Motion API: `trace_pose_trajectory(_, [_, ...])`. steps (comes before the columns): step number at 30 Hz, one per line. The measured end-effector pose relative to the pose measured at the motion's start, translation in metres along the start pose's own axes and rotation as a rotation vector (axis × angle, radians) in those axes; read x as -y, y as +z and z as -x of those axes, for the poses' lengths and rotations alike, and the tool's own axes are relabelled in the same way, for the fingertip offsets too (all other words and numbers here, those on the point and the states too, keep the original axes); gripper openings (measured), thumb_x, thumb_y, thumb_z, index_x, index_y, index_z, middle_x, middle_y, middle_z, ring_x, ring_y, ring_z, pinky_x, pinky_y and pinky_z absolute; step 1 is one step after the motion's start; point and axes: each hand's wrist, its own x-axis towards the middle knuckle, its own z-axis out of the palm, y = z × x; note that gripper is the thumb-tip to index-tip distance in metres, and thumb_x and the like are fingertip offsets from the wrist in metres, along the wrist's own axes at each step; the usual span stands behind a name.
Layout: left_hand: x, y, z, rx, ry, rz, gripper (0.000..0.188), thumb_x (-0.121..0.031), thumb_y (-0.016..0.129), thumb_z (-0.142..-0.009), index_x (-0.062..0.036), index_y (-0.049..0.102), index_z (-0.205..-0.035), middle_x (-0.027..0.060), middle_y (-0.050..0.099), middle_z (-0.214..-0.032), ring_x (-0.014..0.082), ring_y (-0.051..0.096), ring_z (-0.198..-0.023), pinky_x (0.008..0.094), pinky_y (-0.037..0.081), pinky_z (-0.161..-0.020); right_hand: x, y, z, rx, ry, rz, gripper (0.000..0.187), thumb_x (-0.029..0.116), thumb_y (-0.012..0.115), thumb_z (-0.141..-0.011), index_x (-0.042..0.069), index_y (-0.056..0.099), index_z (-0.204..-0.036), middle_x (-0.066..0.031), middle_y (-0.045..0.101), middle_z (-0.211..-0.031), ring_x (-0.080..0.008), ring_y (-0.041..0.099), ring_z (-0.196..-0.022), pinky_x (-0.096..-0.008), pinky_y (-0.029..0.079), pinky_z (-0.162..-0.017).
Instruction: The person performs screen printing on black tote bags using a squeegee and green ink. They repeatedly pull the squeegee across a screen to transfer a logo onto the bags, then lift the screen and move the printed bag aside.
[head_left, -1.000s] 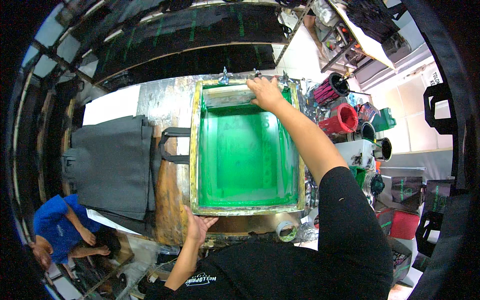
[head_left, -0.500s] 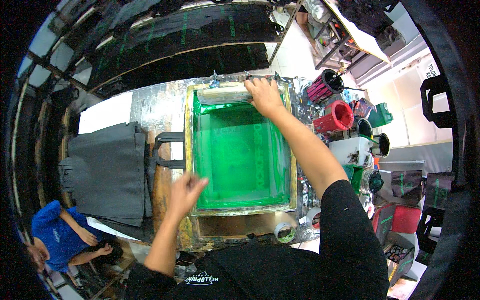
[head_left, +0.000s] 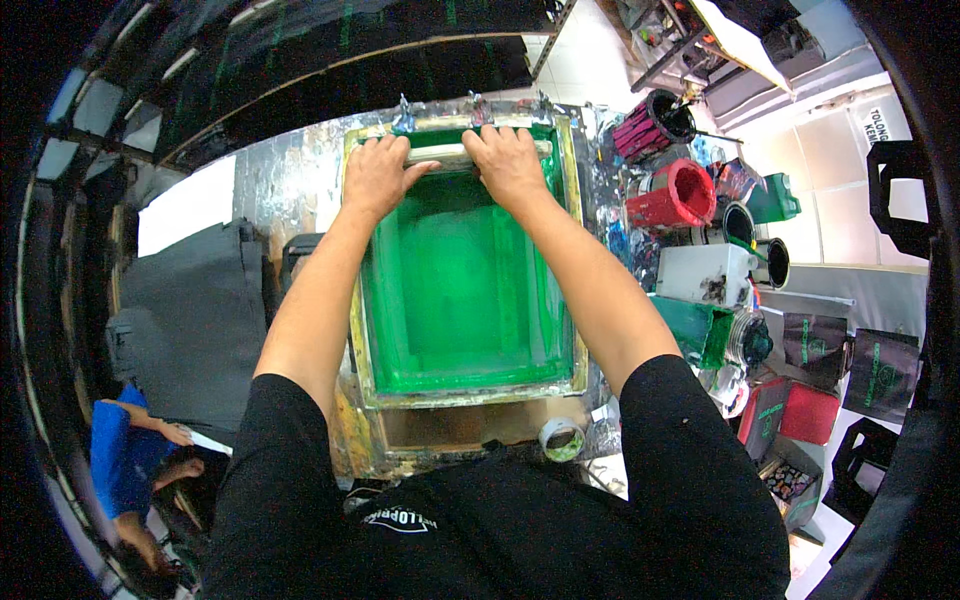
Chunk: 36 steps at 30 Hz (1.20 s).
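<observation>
A screen-printing frame (head_left: 470, 399) lies flat on the worktable, its mesh (head_left: 450, 290) coated in green ink. Across its far end sits a pale squeegee (head_left: 447, 155), and both hands grip it from above. My left hand (head_left: 377, 177) wraps the squeegee's left part, thumb reaching inward along it. Toward its right part, my right hand (head_left: 508, 166) has its fingers curled over the top edge. The squeegee's blade is mostly hidden beneath my hands. Left of the frame lies a stack of dark fabric bags (head_left: 190, 310).
Ink-stained pots stand along the right side, among them a red one (head_left: 690, 194) and a pink-streaked black one (head_left: 655, 125). A tape roll (head_left: 562, 440) rests below the frame. Clamps (head_left: 477, 108) line the table's far edge. A person in blue (head_left: 130, 450) is at lower left.
My left hand has moved up from beside the frame onto the squeegee. The squeegee has tipped from the frame's far edge onto the mesh. The bag handles beside the frame are now mostly hidden.
</observation>
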Motion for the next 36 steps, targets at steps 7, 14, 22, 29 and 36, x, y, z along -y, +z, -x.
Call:
trace_pose_trajectory(7, [-0.033,-0.019,0.094,-0.027,0.039,0.057,0.053,-0.062,0.073,-0.087,-0.0101,0.061,-0.084,0.0091,0.063,-0.083,0.0300,0.064,-0.080,0.0435,0.051,-0.072,0.047,-0.041,0.077,0.034,0.003,-0.013,0.022,0.016,0.065,-0.088,0.018,0.061,-0.110,-0.0039,0.060,-0.094,-0.0242,0.062,-0.091,-0.0427,0.046,-0.077])
trace_pose_trajectory(14, [-0.088,-0.060,0.207,-0.015,0.074,0.120,0.053,-0.062,0.076,-0.082,-0.0119,0.058,-0.084,0.0074,0.056,-0.083,0.0291,0.058,-0.079,0.0442,0.045,-0.072,0.109,-0.096,0.187,0.121,0.028,-0.006,0.019,0.020,0.065,-0.088,0.020,0.064,-0.107,-0.0031,0.058,-0.089,-0.0238,0.060,-0.085,-0.0428,0.044,-0.073])
trace_pose_trajectory(22, [-0.129,-0.100,0.298,-0.010,0.066,0.152,0.052,-0.058,0.080,-0.080,-0.0099,0.060,-0.082,0.0075,0.057,-0.084,0.0293,0.057,-0.079,0.0441,0.045,-0.073,0.164,-0.139,0.276,0.124,0.022,-0.027,0.025,0.021,0.065,-0.087,0.020,0.065,-0.112,-0.0031,0.056,-0.088,-0.0240,0.058,-0.083,-0.0430,0.044,-0.073])
trace_pose_trajectory(29, [-0.120,-0.118,0.302,-0.060,0.005,0.362,0.088,-0.058,0.085,-0.078,-0.0044,0.055,-0.141,0.0170,0.055,-0.130,0.0381,0.051,-0.122,0.0519,0.039,-0.107,0.156,-0.157,0.252,0.294,0.107,-0.083,0.033,0.019,0.069,-0.089,0.019,0.064,-0.122,-0.0052,0.060,-0.100,-0.0254,0.059,-0.097,-0.0460,0.041,-0.083])
trace_pose_trajectory(36, [-0.088,-0.081,0.400,0.160,-0.525,0.151,0.101,-0.050,0.096,-0.062,-0.0053,0.056,-0.143,0.0170,0.055,-0.129,0.0392,0.048,-0.125,0.0541,0.037,-0.108,0.175,-0.155,0.290,0.163,0.116,-0.227,0.044,0.014,0.065,-0.091,0.024,0.062,-0.134,-0.0092,0.059,-0.117,-0.0291,0.057,-0.112,-0.0628,0.037,-0.104])
